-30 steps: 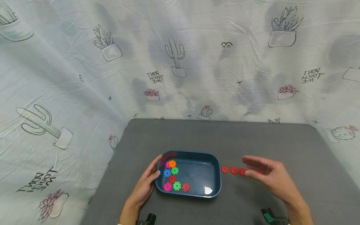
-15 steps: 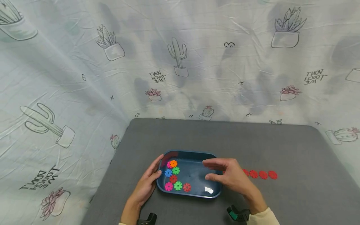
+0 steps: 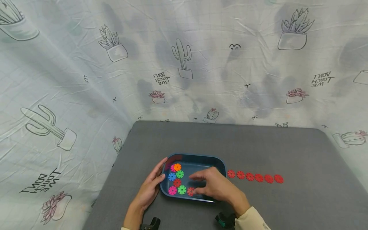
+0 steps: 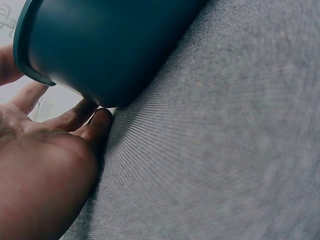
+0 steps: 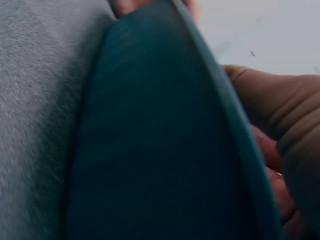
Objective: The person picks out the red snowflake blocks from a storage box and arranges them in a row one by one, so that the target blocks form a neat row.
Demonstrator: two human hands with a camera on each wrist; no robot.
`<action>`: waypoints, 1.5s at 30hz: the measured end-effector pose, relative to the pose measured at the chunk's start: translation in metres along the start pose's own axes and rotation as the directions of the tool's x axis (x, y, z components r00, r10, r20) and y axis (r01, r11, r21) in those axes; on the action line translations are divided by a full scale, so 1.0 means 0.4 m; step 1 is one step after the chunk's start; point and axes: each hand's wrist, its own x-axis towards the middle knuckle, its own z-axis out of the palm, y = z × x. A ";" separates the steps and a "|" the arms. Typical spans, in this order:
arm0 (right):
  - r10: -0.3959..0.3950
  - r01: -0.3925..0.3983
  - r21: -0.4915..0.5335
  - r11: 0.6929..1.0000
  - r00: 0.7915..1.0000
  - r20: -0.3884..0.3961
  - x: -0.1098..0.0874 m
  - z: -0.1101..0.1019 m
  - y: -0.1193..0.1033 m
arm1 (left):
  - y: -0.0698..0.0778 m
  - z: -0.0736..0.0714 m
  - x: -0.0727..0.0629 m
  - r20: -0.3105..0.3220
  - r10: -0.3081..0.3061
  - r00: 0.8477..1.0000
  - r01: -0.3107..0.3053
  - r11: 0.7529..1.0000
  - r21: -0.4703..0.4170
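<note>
A dark blue tray (image 3: 214, 159) with a raised rim lies on the table. My left hand (image 3: 147, 188) holds its left end, thumb over the rim and fingers along the outer wall; the left wrist view shows fingertips against the tray's wall (image 4: 110, 50). Within the tray's left part are several notched plastic discs: pink (image 3: 172, 190), green (image 3: 182, 189), blue (image 3: 172, 176), orange (image 3: 177, 167) and red (image 3: 177, 182). My right hand (image 3: 215, 185) reaches over the tray's right side, thumb and fingers apart, its thumb tip by another red disc (image 3: 190, 191). In the right wrist view, the tray wall hides that disc.
Right of the tray, several red notched discs (image 3: 258, 178) form a row on the grey table (image 3: 230, 137). A pale cloth with cactus drawings (image 3: 212, 64) hangs behind and to the left. A black device sits by each wrist.
My right hand has moved left from above the row of red discs, across the tray's right rim, to the red disc inside. My left hand has stayed on the tray.
</note>
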 end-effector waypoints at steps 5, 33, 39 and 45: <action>-0.068 0.074 -0.146 0.987 0.996 0.050 0.027 0.026 -0.005 | 0.005 0.003 0.000 0.001 -0.009 1.000 0.009 1.000 0.000; -0.245 0.301 -0.330 0.895 0.949 0.199 0.095 0.055 0.018 | 0.021 -0.008 0.006 0.012 -0.006 1.000 0.006 1.000 -0.003; -0.244 0.303 -0.347 0.888 0.948 0.203 0.105 0.064 0.015 | 0.025 -0.003 0.005 0.014 -0.009 1.000 0.009 1.000 -0.015; -0.236 0.295 -0.365 0.883 0.952 0.198 0.113 0.070 0.015 | 0.027 -0.002 0.004 0.016 -0.012 1.000 0.013 1.000 -0.016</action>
